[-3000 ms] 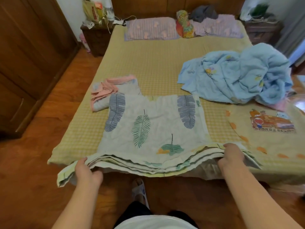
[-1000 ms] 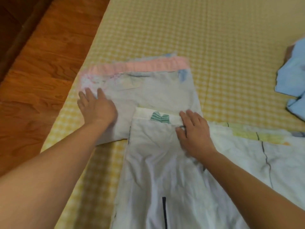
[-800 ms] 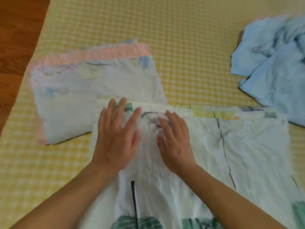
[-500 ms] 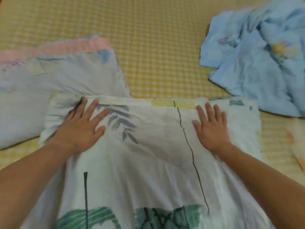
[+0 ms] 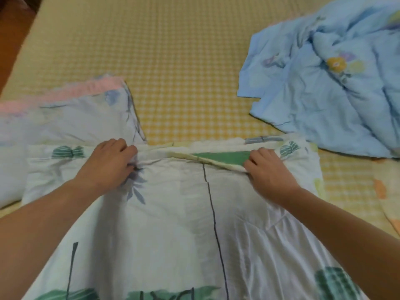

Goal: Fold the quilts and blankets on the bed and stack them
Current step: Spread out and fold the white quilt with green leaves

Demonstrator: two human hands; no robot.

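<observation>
Yellow-and-white checked sheet (image 5: 173,61) covers the bed, flat and smooth across the far half of view. Sliver of brown wood floor (image 5: 13,22) at far left beyond the mattress edge.

White leaf-print quilt (image 5: 184,224) lies in the near centre, spread toward the camera, with dark stem lines and green leaf shapes on it. Far edge shows several stacked layers; one turned-back flap exposes a green patch.

Left hand (image 5: 108,165): fingers curled, pinching the quilt's far edge at left of centre. Right hand (image 5: 268,169): fingers curled likewise, gripping the layered edge right of centre, beside the green patch. Both forearms bare, reaching forward over the quilt.

Pink-trimmed folded blanket (image 5: 71,122) sits at left, flat on the sheet; the quilt's far-left corner overlaps its near side.

Light blue quilt (image 5: 324,79) in a rumpled heap at far right, unfolded, flower print showing. Its near edge lies just beside the white quilt's right corner.

Orange-patterned cloth (image 5: 381,191) at right edge, only partly in view.
</observation>
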